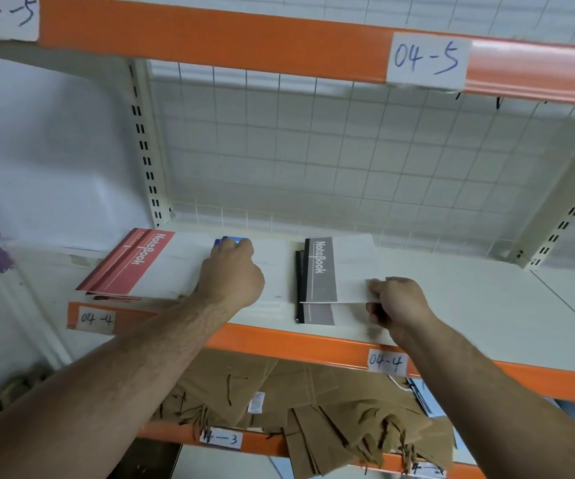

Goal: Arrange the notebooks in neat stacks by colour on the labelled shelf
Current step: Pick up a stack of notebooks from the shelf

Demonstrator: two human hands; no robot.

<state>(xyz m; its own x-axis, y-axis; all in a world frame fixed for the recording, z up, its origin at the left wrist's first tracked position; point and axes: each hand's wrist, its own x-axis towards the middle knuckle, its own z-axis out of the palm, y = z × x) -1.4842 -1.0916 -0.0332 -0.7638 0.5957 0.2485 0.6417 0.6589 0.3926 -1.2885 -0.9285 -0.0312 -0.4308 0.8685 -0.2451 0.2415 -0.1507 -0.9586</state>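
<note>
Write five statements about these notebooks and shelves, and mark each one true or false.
1. The right hand pinches the top grey notebook. True.
2. The red notebooks lie to the right of the grey ones. False: they lie at the left end.
3. The left hand holds the blue notebooks. True.
4. The shelf under the notebooks is labelled 04-5. False: its label reads 04-4.
5. The brown paper bags lie on the shelf above. False: they lie below.

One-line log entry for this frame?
phase: stacking | shelf 04-4 | left hand: grips blue notebook | right hand: pinches top grey notebook over grey stack | red stack: left end
</note>
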